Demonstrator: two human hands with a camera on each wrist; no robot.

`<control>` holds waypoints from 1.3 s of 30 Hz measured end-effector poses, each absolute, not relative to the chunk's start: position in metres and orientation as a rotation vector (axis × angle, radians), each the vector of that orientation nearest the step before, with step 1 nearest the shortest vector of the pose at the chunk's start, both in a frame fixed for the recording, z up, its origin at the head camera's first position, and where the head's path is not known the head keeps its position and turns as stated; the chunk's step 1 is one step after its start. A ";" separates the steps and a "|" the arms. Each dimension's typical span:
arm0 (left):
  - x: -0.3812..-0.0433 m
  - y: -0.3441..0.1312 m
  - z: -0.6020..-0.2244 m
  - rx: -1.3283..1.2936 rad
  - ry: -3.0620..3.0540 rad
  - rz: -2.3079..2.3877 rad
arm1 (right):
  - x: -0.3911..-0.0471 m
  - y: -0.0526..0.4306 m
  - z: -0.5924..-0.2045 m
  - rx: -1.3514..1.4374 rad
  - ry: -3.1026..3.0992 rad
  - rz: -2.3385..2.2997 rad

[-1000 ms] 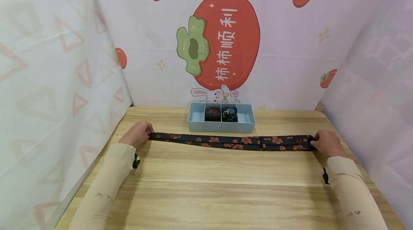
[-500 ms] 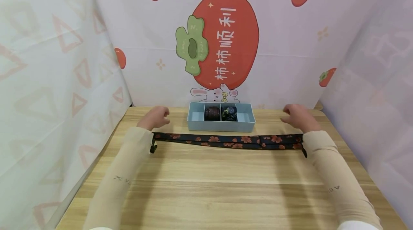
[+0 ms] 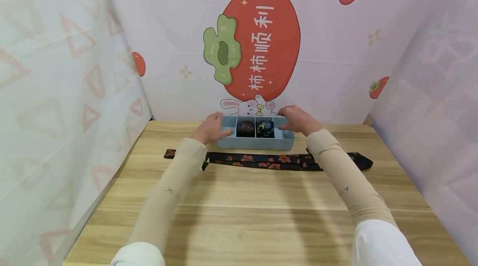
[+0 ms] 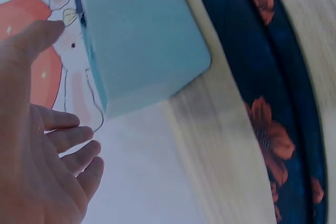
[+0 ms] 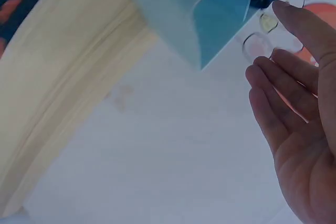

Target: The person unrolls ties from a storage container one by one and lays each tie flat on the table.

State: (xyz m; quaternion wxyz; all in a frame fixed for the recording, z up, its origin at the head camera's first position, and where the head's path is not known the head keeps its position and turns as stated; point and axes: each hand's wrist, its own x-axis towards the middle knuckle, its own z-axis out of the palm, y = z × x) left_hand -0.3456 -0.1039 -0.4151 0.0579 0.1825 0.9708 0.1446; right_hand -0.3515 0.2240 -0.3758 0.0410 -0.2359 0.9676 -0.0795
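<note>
A light blue divided box [image 3: 257, 144] stands at the back of the table. Two rolled neckties sit in its middle compartments, one dark red [image 3: 245, 128] and one dark blue with a pattern [image 3: 265, 129]. My left hand [image 3: 212, 128] is at the box's left end, fingers spread and thumb towards it. At the right end is my right hand [image 3: 296, 120], overlapping the outer compartment in the head view; its fingers are loosely bent. Both palms [image 4: 42, 166] face the box and hold nothing. In front lies a dark necktie with orange flowers [image 3: 261, 161], stretched flat and partly hidden by both forearms.
The wooden table [image 3: 239, 216] ends against a white cloth backdrop [image 3: 325, 83] printed with persimmons right behind the box. More cloth hangs along the left side [image 3: 56, 91] and the right side [image 3: 440, 104].
Both hands have let go of the flowered necktie's ends, moved away from me over it and then inward to the two ends of the box. The necktie stays lying stretched out.
</note>
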 end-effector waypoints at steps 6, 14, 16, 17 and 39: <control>-0.344 -0.091 -0.434 0.531 2.966 0.359 | -0.365 0.190 -0.382 -0.794 2.928 -0.174; -0.339 -0.081 -0.462 0.473 3.070 0.273 | -0.370 0.169 -0.389 -0.710 2.874 -0.061; -0.339 -0.081 -0.468 0.459 3.098 0.248 | -0.370 0.163 -0.392 -0.702 2.850 -0.032; -0.340 -0.081 -0.469 0.457 3.114 0.249 | -0.370 0.161 -0.394 -0.705 2.844 -0.013; -0.345 -0.076 -0.470 0.376 3.130 0.187 | -0.391 0.146 -0.427 -0.745 2.928 0.206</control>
